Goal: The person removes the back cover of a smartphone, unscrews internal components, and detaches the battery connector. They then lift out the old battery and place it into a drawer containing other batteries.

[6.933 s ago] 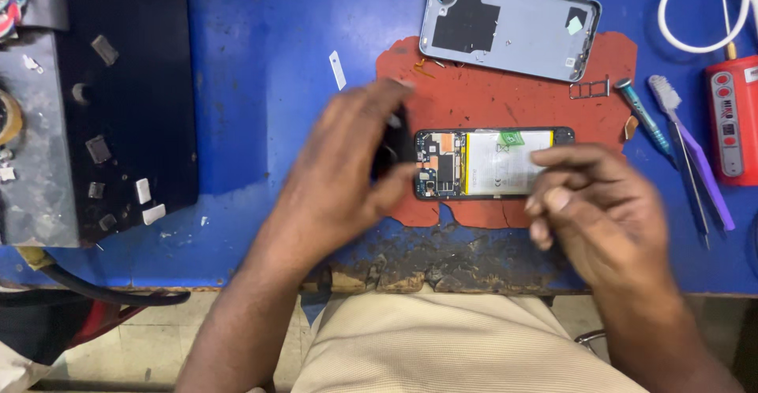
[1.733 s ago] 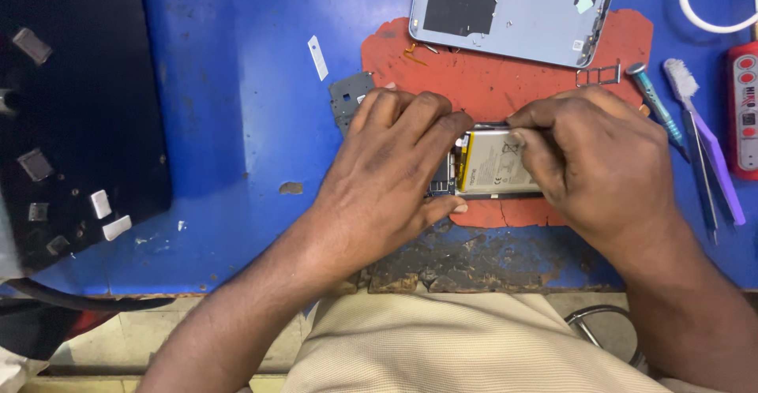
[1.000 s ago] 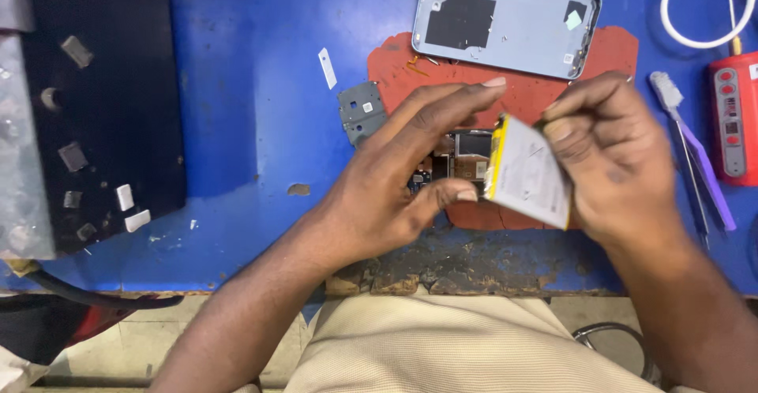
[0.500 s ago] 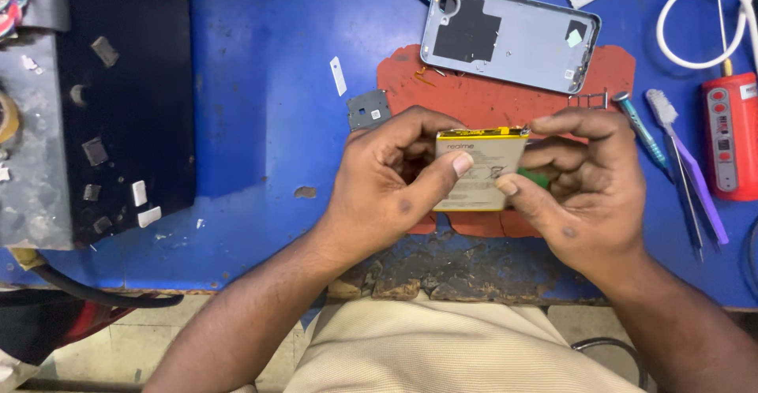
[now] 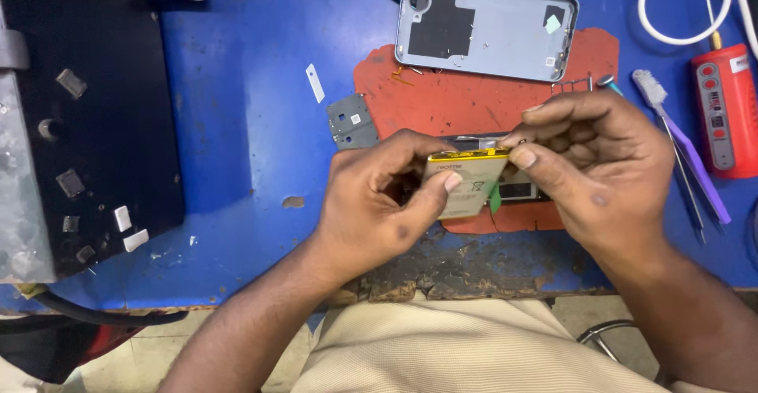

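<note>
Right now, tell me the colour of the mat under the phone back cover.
Orange-red mat, clearest in the head view.

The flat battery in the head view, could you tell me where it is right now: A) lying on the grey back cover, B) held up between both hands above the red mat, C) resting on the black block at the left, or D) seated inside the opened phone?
B: the battery is pinched between the left hand and the right hand, lifted over the red mat.

Phone repair workshop. Worn blue workbench (image 5: 237, 164) with a chipped front edge, red work mat (image 5: 466, 97) in the middle. Detached phone back cover (image 5: 485, 26) on the mat's top edge, small metal shield plate (image 5: 352, 121) left of the mat, brush (image 5: 671, 129) and red tool (image 5: 726, 109) right of the mat.
</note>
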